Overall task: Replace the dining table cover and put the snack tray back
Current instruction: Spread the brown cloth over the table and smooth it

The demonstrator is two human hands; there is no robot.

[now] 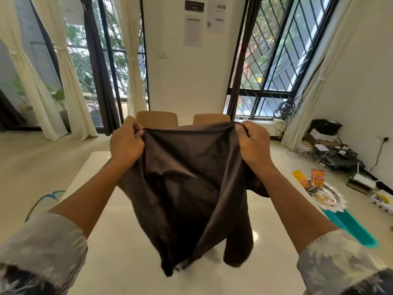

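Observation:
A dark brown satin table cover [187,188] hangs bunched in the air above the bare white dining table [119,252]. My left hand [126,141] pinches its top edge on the left and my right hand [254,143] pinches the top edge on the right, stretching the edge between them. The cloth's lower folds trail down to the tabletop near me. The silver snack tray [328,198] with snack packets sits on the floor to the right of the table, beside a teal cloth [353,228].
Two tan chairs [157,119] stand at the table's far side. Cables, boxes and a router [361,179] clutter the floor along the right wall. A second teal item [45,201] lies on the floor at left. Curtained glass doors [102,67] and barred windows are behind.

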